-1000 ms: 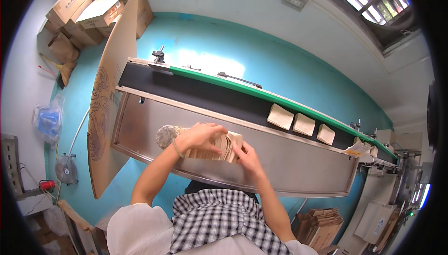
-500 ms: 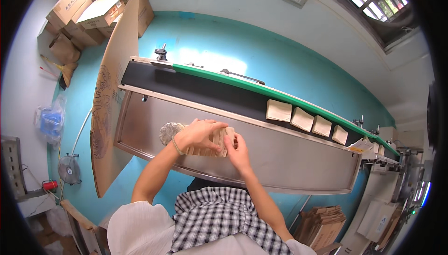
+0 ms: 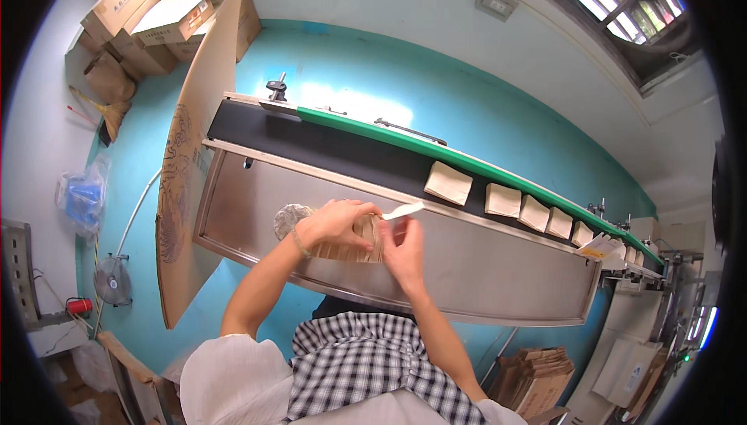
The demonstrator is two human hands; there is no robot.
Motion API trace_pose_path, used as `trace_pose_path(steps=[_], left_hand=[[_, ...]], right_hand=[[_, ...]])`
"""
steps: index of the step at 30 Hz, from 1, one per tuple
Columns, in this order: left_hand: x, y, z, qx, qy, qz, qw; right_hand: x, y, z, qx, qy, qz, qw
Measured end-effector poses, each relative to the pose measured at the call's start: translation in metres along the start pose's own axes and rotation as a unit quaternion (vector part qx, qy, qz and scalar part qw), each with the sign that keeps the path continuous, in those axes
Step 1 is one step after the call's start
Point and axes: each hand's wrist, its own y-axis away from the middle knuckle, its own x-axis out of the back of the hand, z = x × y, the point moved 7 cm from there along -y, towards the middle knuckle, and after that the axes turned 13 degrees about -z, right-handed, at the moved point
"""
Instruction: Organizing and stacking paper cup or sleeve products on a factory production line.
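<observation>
A row of thin cream paper pads [image 3: 342, 252] stands on edge on the metal tray [image 3: 498, 269], packed face to face. Curved over the row, my left hand [image 3: 338, 225] grips it from above, fingers bent down its far side. My right hand [image 3: 402, 252] is at the row's right end, thumb and fingers pinched on a thin cream paper pad [image 3: 404, 210] that juts above the fingertips. A round greyish lump [image 3: 292, 222] sits against the left end of the row, partly hidden by my left wrist.
Beyond the tray runs a black conveyor belt [image 3: 342, 146] with a green side rail [image 3: 366, 134]; several cream pads [image 3: 449, 184] lie along its right half. A tall cardboard sheet [image 3: 187, 184] stands at the left end. Flattened cartons [image 3: 533, 378] are stacked below right.
My right hand has drawn a pad up from the end of the row. The pads on the belt have shifted right, and another lies at their left end.
</observation>
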Motion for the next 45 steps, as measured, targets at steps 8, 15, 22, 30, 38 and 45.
trace_pose_path(steps=[8,15,22,30,38,45], left_hand=[[-0.001,-0.009,0.0,-0.018,0.003,-0.009,1.0],[0.002,0.007,-0.001,0.006,-0.051,-0.006,0.999],[-0.002,0.006,-0.009,-0.007,-0.025,-0.014,1.0],[0.0,0.027,-0.002,0.028,-0.132,0.14,0.981],[-0.074,0.132,0.001,0.214,0.087,0.56,0.796],[-0.107,0.094,0.02,0.247,0.091,0.467,0.844]], right_hand=[[0.029,-0.007,-0.026,0.107,0.388,-0.066,0.913],[-0.015,0.002,0.009,0.058,0.061,-0.066,0.994],[-0.007,-0.004,0.051,-0.117,-0.247,-0.189,0.943],[-0.013,-0.03,0.049,-0.043,-0.255,-0.092,0.962],[-0.043,-0.009,0.034,-0.031,-0.247,-0.132,0.96],[-0.025,-0.01,0.053,0.008,-0.139,-0.147,0.979]])
